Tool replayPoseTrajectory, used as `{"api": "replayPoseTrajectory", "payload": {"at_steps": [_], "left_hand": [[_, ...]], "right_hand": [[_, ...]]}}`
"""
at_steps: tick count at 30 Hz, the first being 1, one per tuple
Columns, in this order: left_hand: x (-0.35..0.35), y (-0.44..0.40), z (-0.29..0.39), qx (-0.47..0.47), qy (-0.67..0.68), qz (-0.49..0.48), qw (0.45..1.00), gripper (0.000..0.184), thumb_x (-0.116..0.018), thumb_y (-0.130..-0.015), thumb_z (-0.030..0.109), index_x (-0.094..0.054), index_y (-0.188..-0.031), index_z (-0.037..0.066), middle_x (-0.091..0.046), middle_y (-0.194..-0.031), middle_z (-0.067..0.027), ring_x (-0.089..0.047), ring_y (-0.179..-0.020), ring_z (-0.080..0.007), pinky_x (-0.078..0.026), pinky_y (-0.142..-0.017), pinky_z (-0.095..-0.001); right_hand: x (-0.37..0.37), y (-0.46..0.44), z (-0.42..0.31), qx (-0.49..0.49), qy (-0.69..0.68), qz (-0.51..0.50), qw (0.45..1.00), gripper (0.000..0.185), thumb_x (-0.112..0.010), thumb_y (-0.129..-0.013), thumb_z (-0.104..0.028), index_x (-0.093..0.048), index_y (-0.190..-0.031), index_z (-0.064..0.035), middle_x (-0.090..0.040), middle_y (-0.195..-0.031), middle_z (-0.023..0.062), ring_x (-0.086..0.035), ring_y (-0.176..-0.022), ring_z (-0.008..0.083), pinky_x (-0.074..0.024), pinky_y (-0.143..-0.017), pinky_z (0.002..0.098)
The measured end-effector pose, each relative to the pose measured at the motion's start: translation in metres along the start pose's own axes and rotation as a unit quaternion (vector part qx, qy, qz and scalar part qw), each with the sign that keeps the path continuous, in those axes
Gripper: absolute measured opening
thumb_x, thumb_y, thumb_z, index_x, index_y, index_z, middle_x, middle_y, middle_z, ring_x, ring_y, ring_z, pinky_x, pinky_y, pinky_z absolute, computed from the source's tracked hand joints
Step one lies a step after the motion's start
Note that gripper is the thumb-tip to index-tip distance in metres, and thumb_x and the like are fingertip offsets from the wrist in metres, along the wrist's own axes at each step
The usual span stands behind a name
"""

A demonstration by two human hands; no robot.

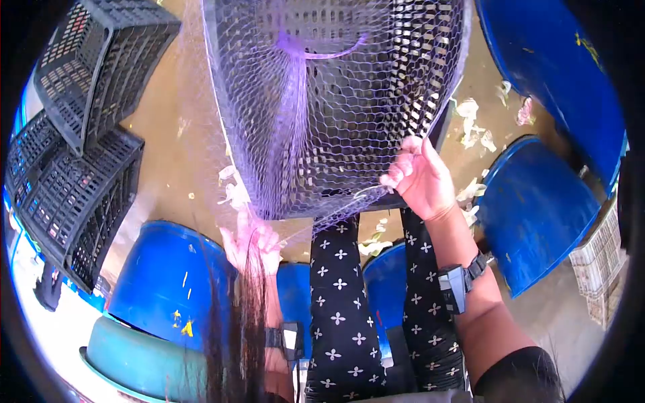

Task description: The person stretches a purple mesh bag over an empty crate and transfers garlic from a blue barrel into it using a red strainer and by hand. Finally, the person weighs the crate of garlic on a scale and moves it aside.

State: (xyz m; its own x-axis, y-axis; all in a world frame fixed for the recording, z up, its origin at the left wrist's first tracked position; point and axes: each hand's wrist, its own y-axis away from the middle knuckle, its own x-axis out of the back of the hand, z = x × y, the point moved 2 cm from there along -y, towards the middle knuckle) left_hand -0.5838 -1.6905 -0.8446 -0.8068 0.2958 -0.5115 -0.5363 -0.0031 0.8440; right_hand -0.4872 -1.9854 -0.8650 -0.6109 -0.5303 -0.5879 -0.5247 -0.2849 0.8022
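Note:
A purple mesh net [295,114] is spread over a large black plastic crate [349,80] at the top centre, gathered into a knot near its middle. At the crate's near right corner, my right hand [423,178] has its fingers closed on the net's edge. My left hand [252,245] is at the near left corner, fingers curled at the net's lower edge, partly hidden by hanging dark hair. Between the two hands the net's edge runs along the crate's near side.
Black crates [74,181] are stacked at left. Blue barrels [168,282] stand at lower left and on the right [537,208]. A green tub [141,356] is at bottom left, a white crate [601,255] at far right. Pale leafy scraps [470,121] litter the floor.

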Motion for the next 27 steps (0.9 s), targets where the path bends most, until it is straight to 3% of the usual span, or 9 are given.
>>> {"api": "replayPoseTrajectory", "payload": {"at_steps": [6, 8, 11, 14, 16, 18, 23, 26, 27], "left_hand": [[0.075, -0.036, 0.006, -0.028, 0.01, -0.149, 0.988, 0.064, -0.036, -0.091, 0.054, -0.043, -0.132, 0.006, -0.056, -0.12, -0.0124, -0.056, -0.071, -0.0176, -0.046, -0.061, -0.0312], [0.045, -0.055, -0.019, -0.131, -0.067, 0.197, 0.969, 0.059, -0.036, -0.091, 0.052, -0.048, -0.128, 0.007, -0.05, -0.131, -0.0098, -0.055, -0.106, -0.026, -0.045, -0.09, -0.0429], [0.062, -0.057, -0.026, -0.087, 0.007, 0.121, 0.989, 0.05, -0.043, -0.092, 0.042, -0.044, -0.133, 0.014, -0.047, -0.132, -0.01, -0.042, -0.123, -0.0328, -0.038, -0.099, -0.0495], [0.079, -0.046, -0.022, -0.097, -0.189, 0.282, 0.936, 0.054, -0.039, -0.091, 0.047, -0.047, -0.129, 0.01, -0.048, -0.133, -0.0084, -0.045, -0.122, -0.0268, -0.034, -0.104, -0.0466], [0.121, -0.049, 0.021, -0.16, -0.249, 0.312, 0.903, 0.038, -0.044, -0.091, 0.045, -0.056, -0.102, 0.011, -0.056, -0.097, -0.0075, -0.053, -0.089, -0.0214, -0.043, -0.077, -0.0378], [0.062, -0.065, 0.05, -0.34, -0.338, 0.376, 0.793, 0.037, -0.05, -0.088, 0.048, -0.057, -0.085, 0.011, -0.054, -0.072, -0.0018, -0.051, -0.064, -0.0141, -0.043, -0.055, -0.0278], [-0.2, -0.153, 0.075, -0.528, -0.665, 0.125, 0.514, 0.059, -0.069, -0.08, 0.036, -0.051, -0.117, -0.007, -0.059, -0.109, -0.0168, -0.055, -0.103, -0.0238, -0.042, -0.09, -0.0334], [-0.281, -0.207, 0.04, -0.66, -0.736, 0.145, 0.044, 0.073, -0.063, -0.079, 0.05, -0.044, -0.125, -0.004, -0.06, -0.11, -0.0209, -0.058, -0.101, -0.0338, -0.042, -0.09, -0.0391], [-0.286, -0.221, 0.041, -0.592, -0.784, 0.129, 0.136, 0.077, -0.06, -0.078, 0.053, -0.039, -0.13, 0.0, -0.059, -0.111, -0.0234, -0.056, -0.104, -0.0379, -0.042, -0.09, -0.0422]], "right_hand": [[0.002, -0.013, 0.021, -0.017, 0.019, -0.055, 0.998, 0.034, -0.042, -0.096, -0.038, -0.053, -0.084, -0.0077, -0.044, -0.064, 0.0012, -0.047, -0.062, 0.0178, -0.0462, -0.071, 0.0387], [0.004, -0.014, 0.026, -0.026, 0.049, -0.072, 0.996, 0.037, -0.042, -0.095, -0.04, -0.053, -0.08, -0.0073, -0.04, -0.061, 0.0008, -0.043, -0.058, 0.0164, -0.0444, -0.066, 0.036], [0.011, -0.014, 0.03, -0.056, 0.035, -0.055, 0.996, 0.04, -0.04, -0.096, -0.043, -0.05, -0.078, -0.0085, -0.035, -0.059, -0.0007, -0.037, -0.054, 0.0141, -0.0368, -0.055, 0.0299], [0.015, -0.009, 0.026, -0.065, 0.023, -0.033, 0.997, 0.044, -0.038, -0.096, -0.047, -0.048, -0.075, -0.0096, -0.033, -0.063, -0.002, -0.032, -0.054, 0.0107, -0.0277, -0.049, 0.0242], [0.016, -0.009, 0.016, -0.022, -0.01, -0.049, 0.999, 0.043, -0.038, -0.096, -0.044, -0.048, -0.073, -0.0097, -0.033, -0.065, -0.0018, -0.032, -0.054, 0.011, -0.0278, -0.049, 0.0242], [0.001, -0.012, 0.002, 0.028, -0.036, -0.015, 0.999, 0.042, -0.043, -0.096, -0.041, -0.054, -0.072, -0.0081, -0.04, -0.064, -0.0008, -0.037, -0.055, 0.0123, -0.0311, -0.051, 0.0258], [0.008, -0.005, 0.016, 0.084, -0.096, -0.005, 0.992, 0.051, -0.032, -0.097, -0.044, -0.05, -0.066, -0.0079, -0.052, -0.066, 0.0078, -0.051, -0.061, 0.0242, -0.0468, -0.074, 0.0458], [0.011, 0.02, 0.008, -0.011, -0.048, -0.016, 0.999, 0.059, -0.028, -0.094, -0.057, -0.045, -0.064, -0.0095, -0.04, -0.053, 0.003, -0.041, -0.049, 0.0183, -0.0401, -0.057, 0.0357], [0.018, 0.026, 0.008, -0.013, -0.01, -0.014, 1.0, 0.06, -0.029, -0.091, -0.061, -0.045, -0.065, -0.0103, -0.037, -0.051, 0.0014, -0.038, -0.047, 0.0157, -0.0338, -0.052, 0.032]]}}
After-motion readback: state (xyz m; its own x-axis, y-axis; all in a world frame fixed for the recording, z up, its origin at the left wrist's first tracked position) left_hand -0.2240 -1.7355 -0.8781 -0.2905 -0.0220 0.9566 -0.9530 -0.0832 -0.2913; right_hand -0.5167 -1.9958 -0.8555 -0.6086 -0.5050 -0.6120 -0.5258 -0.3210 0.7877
